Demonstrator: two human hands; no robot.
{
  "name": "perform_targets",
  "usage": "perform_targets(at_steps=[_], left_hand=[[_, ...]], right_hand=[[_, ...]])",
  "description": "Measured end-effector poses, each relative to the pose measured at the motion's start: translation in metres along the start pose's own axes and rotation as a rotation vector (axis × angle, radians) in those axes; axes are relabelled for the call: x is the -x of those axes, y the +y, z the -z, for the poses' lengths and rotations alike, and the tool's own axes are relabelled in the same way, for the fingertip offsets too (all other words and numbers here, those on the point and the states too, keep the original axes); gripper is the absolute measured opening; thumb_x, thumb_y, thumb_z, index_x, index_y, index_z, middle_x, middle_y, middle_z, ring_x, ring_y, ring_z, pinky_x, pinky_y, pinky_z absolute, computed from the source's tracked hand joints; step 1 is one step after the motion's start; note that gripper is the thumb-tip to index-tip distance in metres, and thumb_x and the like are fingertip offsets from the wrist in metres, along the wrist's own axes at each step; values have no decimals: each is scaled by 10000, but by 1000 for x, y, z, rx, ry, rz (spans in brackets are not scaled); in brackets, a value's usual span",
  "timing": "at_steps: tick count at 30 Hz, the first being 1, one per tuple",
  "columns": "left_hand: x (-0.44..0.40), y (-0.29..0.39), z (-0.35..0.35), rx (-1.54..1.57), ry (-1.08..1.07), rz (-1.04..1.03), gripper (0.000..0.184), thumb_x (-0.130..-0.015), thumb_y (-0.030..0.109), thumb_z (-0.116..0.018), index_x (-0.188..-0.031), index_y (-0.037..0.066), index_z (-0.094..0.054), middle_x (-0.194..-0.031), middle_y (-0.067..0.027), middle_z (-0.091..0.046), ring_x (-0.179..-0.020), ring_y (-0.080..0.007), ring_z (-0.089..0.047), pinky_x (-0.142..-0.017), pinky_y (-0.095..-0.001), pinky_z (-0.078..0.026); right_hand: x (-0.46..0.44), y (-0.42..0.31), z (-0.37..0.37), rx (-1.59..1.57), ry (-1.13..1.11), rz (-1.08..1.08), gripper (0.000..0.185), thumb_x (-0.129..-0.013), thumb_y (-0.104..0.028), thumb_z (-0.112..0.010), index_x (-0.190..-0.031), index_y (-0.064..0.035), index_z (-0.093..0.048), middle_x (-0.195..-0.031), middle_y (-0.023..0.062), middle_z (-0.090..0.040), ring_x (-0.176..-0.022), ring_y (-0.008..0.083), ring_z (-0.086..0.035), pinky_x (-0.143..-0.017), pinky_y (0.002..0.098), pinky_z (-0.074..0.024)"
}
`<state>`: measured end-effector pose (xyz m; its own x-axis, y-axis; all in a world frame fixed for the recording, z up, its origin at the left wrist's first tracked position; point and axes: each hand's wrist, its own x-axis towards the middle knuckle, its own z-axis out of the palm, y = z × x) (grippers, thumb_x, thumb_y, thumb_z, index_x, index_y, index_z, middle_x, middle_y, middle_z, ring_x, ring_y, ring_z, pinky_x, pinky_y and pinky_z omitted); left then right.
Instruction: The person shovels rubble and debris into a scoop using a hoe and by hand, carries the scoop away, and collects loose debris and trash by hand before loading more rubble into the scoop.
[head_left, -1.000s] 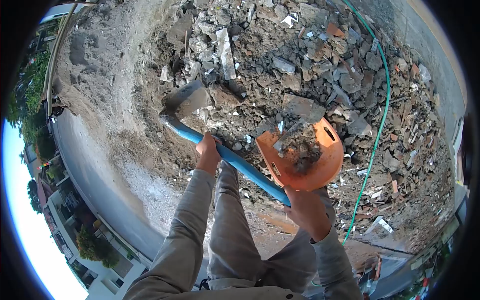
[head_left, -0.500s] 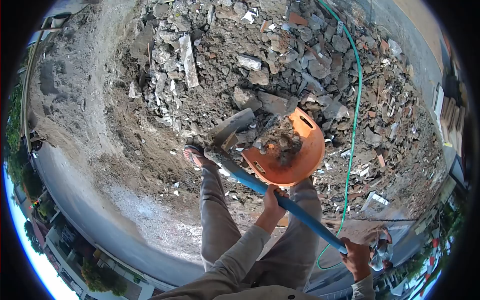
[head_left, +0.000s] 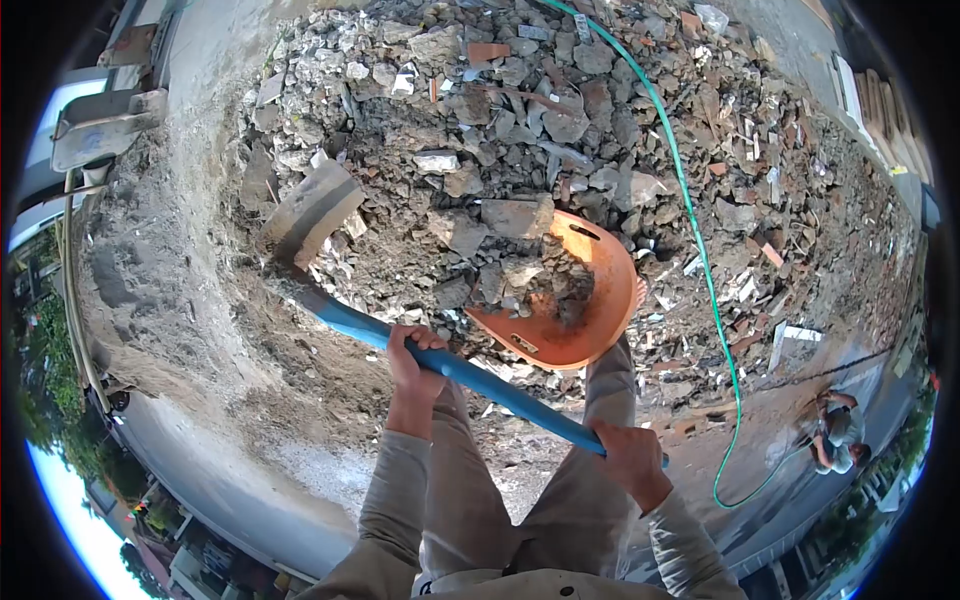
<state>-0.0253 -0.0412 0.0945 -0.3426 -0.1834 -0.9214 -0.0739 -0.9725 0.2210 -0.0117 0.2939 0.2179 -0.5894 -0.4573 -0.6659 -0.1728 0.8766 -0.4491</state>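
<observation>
- Left hand (head_left: 416, 362): closed around the blue handle (head_left: 470, 375), roughly mid-length, fingers wrapped over the top. Grip is tight, no spread visible.
- Right hand (head_left: 632, 462): closed around the same handle near its butt end; a short stub pokes out past the fist.
- Hoe: held diagonally across the front of the legs, butt end at right, blade (head_left: 318, 212) at upper left. Blade is wide, dirty gray-brown. Can't tell if it touches the ground or hangs above it.
- Pan (head_left: 612, 318): orange, curved back wall, two slot handles, one at each end of the wall. Sits on the rubble just ahead of the right leg (head_left: 608, 395), well apart from the blade.
- Pan load (head_left: 560, 290): dirt and broken chunks, heaped toward the open side.
- Slab (head_left: 515, 216): flat, gray-brown, lying just beside the pan's far end.
- Rubble (head_left: 400, 130): concrete lumps, brick bits and white fragments, spread ahead of and around the pan.
- Hose (head_left: 685, 190): green, runs over the rubble right of the pan, then loops toward a crouching person (head_left: 842, 432) at far right. Can't make out what that person's hands hold.
- Wheelbarrow (head_left: 105, 135): upper left, past the rubble edge.
- Both sleeves (head_left: 398, 485): gray, long.
</observation>
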Motion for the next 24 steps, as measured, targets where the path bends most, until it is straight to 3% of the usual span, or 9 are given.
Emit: perform_targets(at_steps=[3,7,9,12,14,15,18,22,24], left_hand=[[-20,63,-31,-86,-61,-197,161,-852,142,-514,-728,134,-411,-676,37,-402,-580,-66,-410,-568,-238,-435],[-85,106,-73,-384,150,-609,200,-842,99,-593,-707,87,-446,-605,-6,-446,-507,-121,-436,-481,-277,-422],[-118,101,-92,-649,277,-664,229,-833,76,-606,-676,68,-440,-579,-26,-458,-472,-153,-457,-451,-308,-419],[-125,62,-122,-1080,532,-644,155,-782,103,-613,-688,19,-523,-620,-81,-552,-464,-182,-514,-442,-337,-431],[-126,56,-126,-1249,641,-701,231,-757,105,-595,-932,-39,-550,-809,-187,-637,-607,-231,-633,-558,-383,-521],[-89,45,-146,-1231,573,-572,327,-750,94,-596,-1035,-52,-529,-911,-197,-639,-686,-242,-648,-603,-380,-529],[-58,2,-138,-1156,523,-514,133,-759,82,-595,-807,-36,-557,-680,-131,-584,-541,-223,-580,-510,-391,-467],[-60,-88,-51,-792,494,-233,186,-837,149,-604,-726,22,-526,-626,-65,-535,-520,-183,-517,-488,-352,-425],[-50,-123,4,-737,435,-24,181,-818,150,-557,-666,102,-470,-584,-34,-476,-490,-178,-487,-475,-319,-442]], right_hand=[[-67,-25,-16,-90,-10,58,332,-738,-171,-723,-1031,-140,-571,-738,64,-655,-677,290,-658,-591,424,-509],[-143,-45,-43,-248,4,79,229,-774,-194,-678,-966,-97,-601,-743,122,-650,-697,321,-654,-628,439,-503],[-155,-47,-55,-618,-76,74,191,-786,-198,-637,-905,-50,-616,-738,176,-637,-693,345,-641,-637,432,-485],[-125,-51,-48,-949,-196,29,185,-774,-142,-643,-862,16,-604,-637,108,-588,-535,190,-560,-552,368,-445],[-96,-54,-40,-1041,-190,-93,203,-763,-179,-674,-829,9,-631,-710,179,-635,-660,283,-641,-647,388,-477],[-80,-58,-26,-1019,-230,-100,212,-764,-178,-671,-852,12,-635,-726,188,-639,-677,289,-649,-656,392,-480],[-25,-43,-9,-911,-215,-137,270,-769,-182,-667,-952,14,-633,-804,216,-655,-753,334,-662,-678,422,-489],[51,9,14,-502,47,-171,342,-760,-238,-685,-1021,-31,-609,-835,227,-652,-833,387,-641,-706,479,-507],[85,33,17,-244,-164,-260,298,-757,-275,-700,-958,-79,-599,-753,157,-646,-751,349,-655,-655,471,-515]])
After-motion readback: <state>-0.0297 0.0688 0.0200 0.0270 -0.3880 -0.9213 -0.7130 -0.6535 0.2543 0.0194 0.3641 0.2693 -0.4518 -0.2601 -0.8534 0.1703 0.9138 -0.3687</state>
